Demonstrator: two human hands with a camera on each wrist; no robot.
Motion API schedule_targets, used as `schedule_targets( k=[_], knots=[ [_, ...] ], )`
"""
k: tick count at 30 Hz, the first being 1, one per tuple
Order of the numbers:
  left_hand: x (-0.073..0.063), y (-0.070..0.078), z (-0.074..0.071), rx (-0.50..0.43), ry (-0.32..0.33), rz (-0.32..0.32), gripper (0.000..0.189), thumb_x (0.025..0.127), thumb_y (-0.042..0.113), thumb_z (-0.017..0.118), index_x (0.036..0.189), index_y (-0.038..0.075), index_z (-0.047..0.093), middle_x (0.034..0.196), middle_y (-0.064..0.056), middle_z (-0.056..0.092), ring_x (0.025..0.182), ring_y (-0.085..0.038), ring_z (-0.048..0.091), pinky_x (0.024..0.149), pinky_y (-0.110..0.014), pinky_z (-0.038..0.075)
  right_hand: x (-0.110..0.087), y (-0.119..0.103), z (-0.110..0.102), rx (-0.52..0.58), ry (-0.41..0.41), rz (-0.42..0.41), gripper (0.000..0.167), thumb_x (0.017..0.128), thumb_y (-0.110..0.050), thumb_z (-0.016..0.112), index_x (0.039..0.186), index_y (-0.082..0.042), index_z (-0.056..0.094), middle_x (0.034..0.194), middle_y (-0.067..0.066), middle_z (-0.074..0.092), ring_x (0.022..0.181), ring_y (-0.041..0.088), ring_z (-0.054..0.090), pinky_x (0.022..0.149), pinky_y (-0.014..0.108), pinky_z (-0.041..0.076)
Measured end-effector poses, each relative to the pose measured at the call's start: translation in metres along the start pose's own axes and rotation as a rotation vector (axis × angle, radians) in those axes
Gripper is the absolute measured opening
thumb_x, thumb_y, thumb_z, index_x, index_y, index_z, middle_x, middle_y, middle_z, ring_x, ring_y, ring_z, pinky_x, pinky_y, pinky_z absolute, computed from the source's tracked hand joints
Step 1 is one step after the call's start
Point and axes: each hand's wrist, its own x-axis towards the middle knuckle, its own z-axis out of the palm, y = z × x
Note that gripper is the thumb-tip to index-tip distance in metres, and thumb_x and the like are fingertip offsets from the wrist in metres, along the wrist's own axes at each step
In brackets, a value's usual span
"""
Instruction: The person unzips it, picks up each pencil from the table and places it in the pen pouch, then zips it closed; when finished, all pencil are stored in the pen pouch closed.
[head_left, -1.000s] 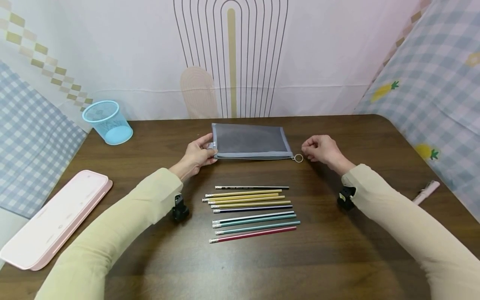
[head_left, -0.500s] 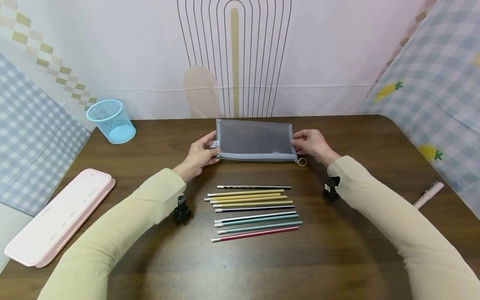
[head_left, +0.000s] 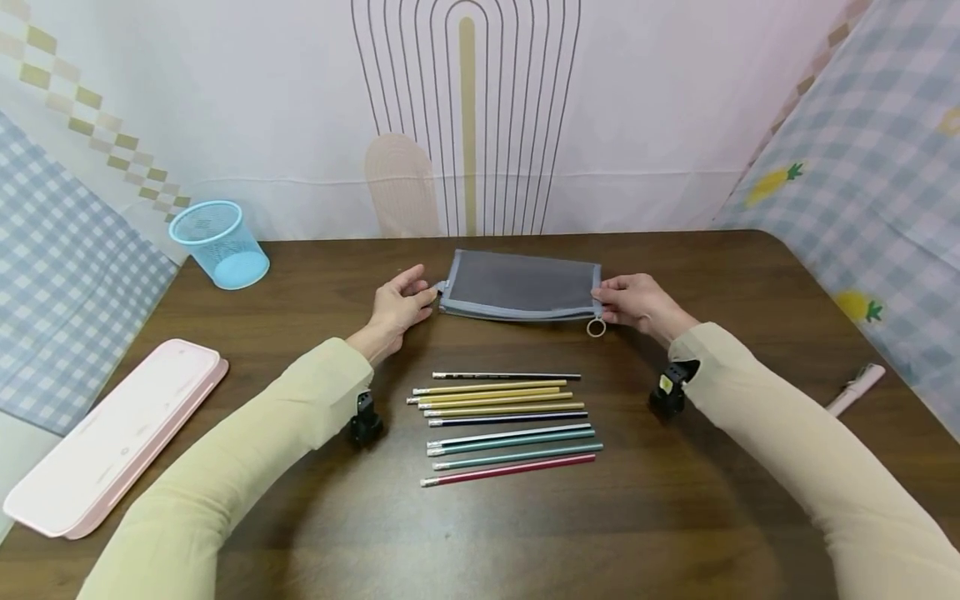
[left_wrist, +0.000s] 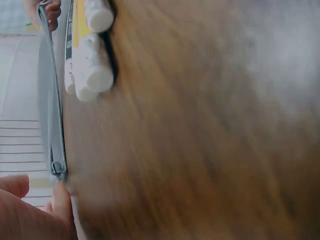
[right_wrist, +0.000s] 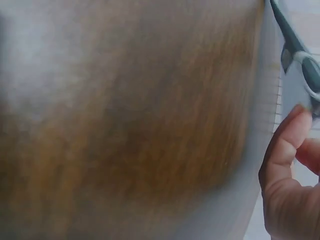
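Pouch [head_left: 521, 285] is gry, cup [head_left: 240, 268] blu, side cloth [head_left: 60, 292] chkd.

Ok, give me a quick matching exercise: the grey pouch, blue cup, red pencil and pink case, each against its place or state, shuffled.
1. grey pouch
2. blue cup
3. red pencil
4. pink case

A. front left of the table
B. nearest the camera among the pencils
C. pinched at one end by the right hand
D. back left of the table

Pairs: 1-C, 2-D, 3-B, 4-A
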Motion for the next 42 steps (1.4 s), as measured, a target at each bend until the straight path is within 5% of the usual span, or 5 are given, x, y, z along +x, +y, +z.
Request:
schedule_targets(
  k=[12,21,28,34,42],
  knots=[
    [-0.016,-0.002,0.041,-0.13,-0.336,-0.275,0.037,0.097,0.006,0.049,0.132,-0.007,0.047,0.11,-0.015,0.061,0.077,-0.01,0.065,0.07,-0.018,0.056,-0.011,0.006,-0.007,0.404,-0.082,0.083,0.004,0.097,-0.007,0.045,0.095,-0.004,0.045,0.062,-0.002,0.054,0.049,0.005,0.053,0.049,0.011,0.048],
    [-0.011,-0.008,0.073,-0.226,-0.224,-0.274,0.02,0.097,0.008,0.05,0.113,-0.003,0.054,0.113,-0.019,0.063,0.072,-0.009,0.065,0.065,-0.016,0.055,-0.018,0.009,0.003,0.445,-0.118,0.09,0.004,0.098,-0.007,0.046,0.094,-0.004,0.047,0.062,-0.001,0.056,0.049,0.005,0.055,0.05,0.012,0.049],
    [-0.009,-0.007,0.084,-0.286,-0.159,-0.191,0.01,0.092,-0.006,0.052,0.098,0.001,0.053,0.072,-0.004,0.064,0.065,-0.008,0.064,0.061,-0.016,0.055,-0.023,0.015,-0.002,0.258,-0.053,0.057,0.017,0.097,-0.016,0.051,0.106,-0.004,0.043,0.074,0.0,0.055,0.058,0.005,0.06,0.06,0.014,0.054],
    [-0.008,-0.006,0.09,-0.263,-0.175,-0.154,0.023,0.09,-0.01,0.051,0.112,-0.005,0.053,0.076,-0.006,0.063,0.067,-0.01,0.064,0.063,-0.016,0.055,-0.026,0.008,0.005,0.007,0.115,-0.214,0.02,0.093,-0.015,0.058,0.102,-0.002,0.047,0.075,-0.006,0.056,0.059,0.002,0.055,0.057,0.015,0.052],
    [-0.012,-0.003,0.107,-0.217,-0.22,-0.113,0.029,0.088,-0.01,0.055,0.117,-0.006,0.056,0.083,-0.008,0.063,0.07,-0.01,0.064,0.072,-0.02,0.056,-0.027,-0.007,0.038,-0.378,0.05,-0.504,0.026,0.086,-0.009,0.068,0.104,0.005,0.056,0.082,0.005,0.055,0.067,0.009,0.051,0.058,0.018,0.048]
  ],
)
